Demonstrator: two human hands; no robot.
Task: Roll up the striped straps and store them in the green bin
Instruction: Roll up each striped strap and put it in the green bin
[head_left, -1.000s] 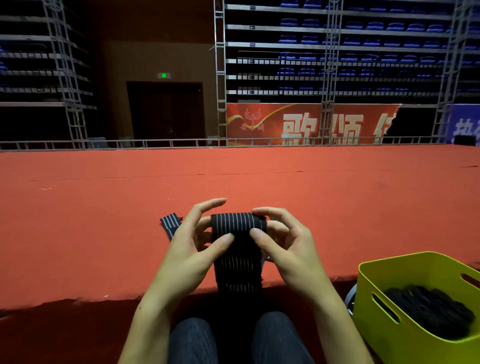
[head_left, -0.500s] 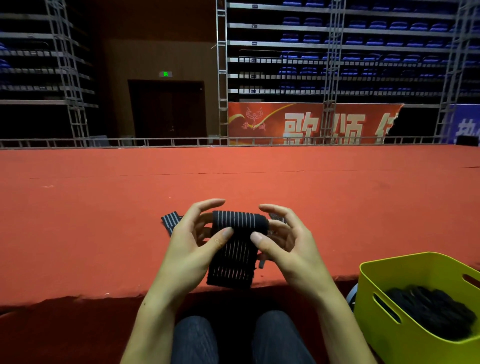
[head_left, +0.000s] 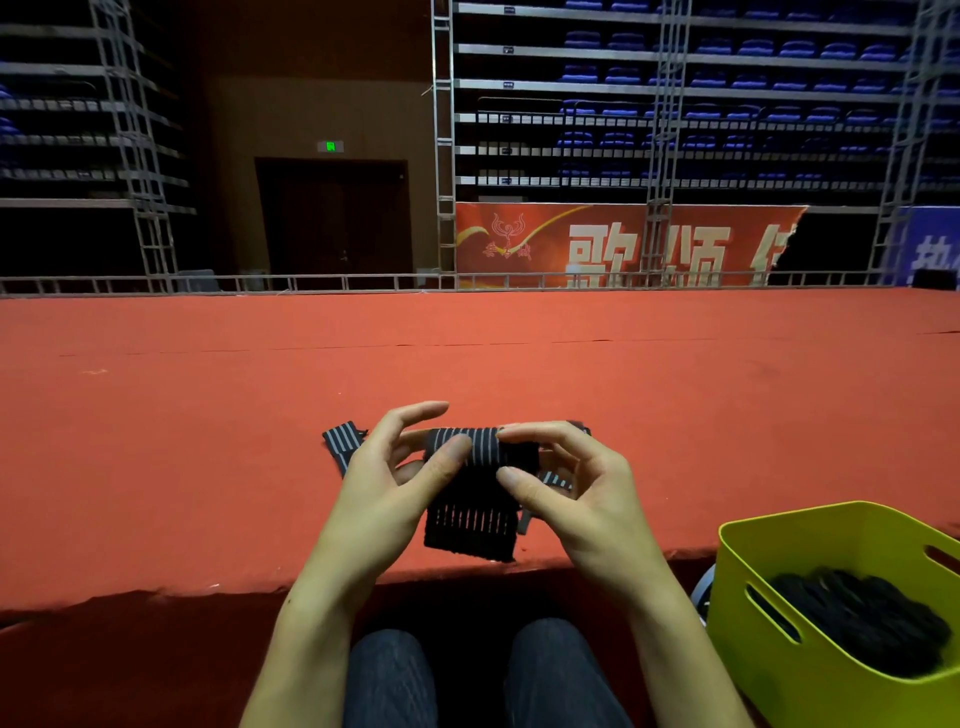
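A black strap with thin white stripes (head_left: 475, 512) is partly rolled, its roll held just above the red stage edge. My left hand (head_left: 387, 496) grips the roll's left end, thumb on its front. My right hand (head_left: 576, 499) pinches the right end between thumb and forefinger. A short unrolled tail hangs down from the roll to the stage edge. More striped strap (head_left: 340, 444) lies on the carpet behind my left hand. The green bin (head_left: 810, 654) stands at the lower right, holding a heap of dark straps (head_left: 867, 618).
The red carpeted stage (head_left: 467, 358) stretches far ahead to a metal rail. My knees (head_left: 389, 675) sit below the stage edge. Truss towers, blue seating and a red banner (head_left: 623, 244) fill the background.
The hanging tail of the strap has grown shorter as the roll took it up. Both hands have kept their place on the roll's ends.
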